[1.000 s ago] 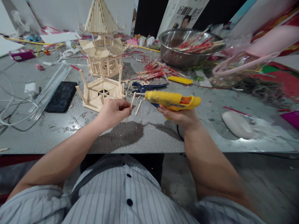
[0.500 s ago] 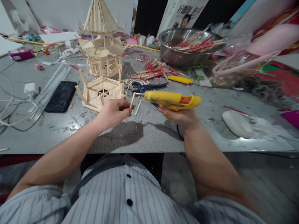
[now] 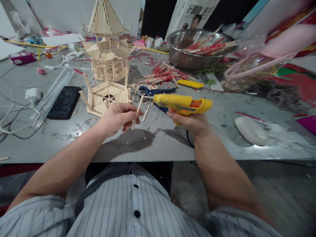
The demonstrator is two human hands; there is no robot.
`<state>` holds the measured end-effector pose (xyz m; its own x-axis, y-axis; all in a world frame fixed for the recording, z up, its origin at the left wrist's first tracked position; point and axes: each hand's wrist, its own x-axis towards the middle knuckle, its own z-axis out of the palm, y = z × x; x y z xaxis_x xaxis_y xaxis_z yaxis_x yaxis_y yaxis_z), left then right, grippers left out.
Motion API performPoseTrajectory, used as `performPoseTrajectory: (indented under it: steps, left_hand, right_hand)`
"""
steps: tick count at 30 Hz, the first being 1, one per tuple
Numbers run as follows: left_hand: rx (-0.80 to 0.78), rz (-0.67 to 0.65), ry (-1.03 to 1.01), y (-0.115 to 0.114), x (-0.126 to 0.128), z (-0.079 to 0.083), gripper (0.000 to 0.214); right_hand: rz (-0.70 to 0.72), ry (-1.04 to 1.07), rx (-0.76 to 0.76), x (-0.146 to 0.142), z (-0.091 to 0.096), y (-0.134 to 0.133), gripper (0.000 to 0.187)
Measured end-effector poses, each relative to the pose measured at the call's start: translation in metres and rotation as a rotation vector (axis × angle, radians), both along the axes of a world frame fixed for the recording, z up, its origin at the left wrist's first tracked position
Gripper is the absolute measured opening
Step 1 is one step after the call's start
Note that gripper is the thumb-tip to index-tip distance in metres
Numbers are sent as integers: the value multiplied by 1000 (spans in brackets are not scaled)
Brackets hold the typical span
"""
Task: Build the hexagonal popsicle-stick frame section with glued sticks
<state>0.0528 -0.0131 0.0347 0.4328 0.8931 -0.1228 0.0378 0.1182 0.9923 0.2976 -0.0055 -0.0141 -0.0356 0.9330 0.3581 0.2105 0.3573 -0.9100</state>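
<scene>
My left hand (image 3: 118, 118) pinches a short wooden stick (image 3: 137, 112) and holds it upright above the grey table (image 3: 153, 138). My right hand (image 3: 191, 122) grips a yellow hot glue gun (image 3: 182, 103), whose nozzle touches the top end of the stick. Just behind my left hand lies a hexagonal stick frame (image 3: 106, 95). Farther back stands a tall pagoda model of wooden sticks (image 3: 107, 42). A loose stick (image 3: 146, 113) lies on the table between my hands.
Blue pliers (image 3: 155, 91) lie behind the glue gun. A black phone (image 3: 64, 101) and white cables (image 3: 14, 112) are at left. A steel bowl of sticks (image 3: 197, 49), a clear pink-rimmed tub (image 3: 249, 74), a white oval object (image 3: 250, 131) and scattered red-tipped sticks (image 3: 163, 74) are at right.
The glue gun has shifted slightly up and left, bringing its nozzle onto the stick's top end. My left hand has loosened its lower fingers a little while keeping the stick.
</scene>
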Motion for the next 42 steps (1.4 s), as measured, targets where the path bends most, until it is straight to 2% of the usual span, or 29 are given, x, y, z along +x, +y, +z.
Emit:
performPoseTrajectory:
  steps: [16, 26, 42]
  left_hand:
    - [60, 33, 55, 2, 2, -6, 10]
    - [120, 55, 63, 5, 0, -9, 14]
    - [135, 112, 165, 4, 3, -7, 23]
  right_hand:
    - [-27, -3, -15, -3, 5, -5, 27]
    - [-34, 27, -106, 1, -5, -1, 37]
    - [-13, -20, -98, 3, -6, 0, 33]
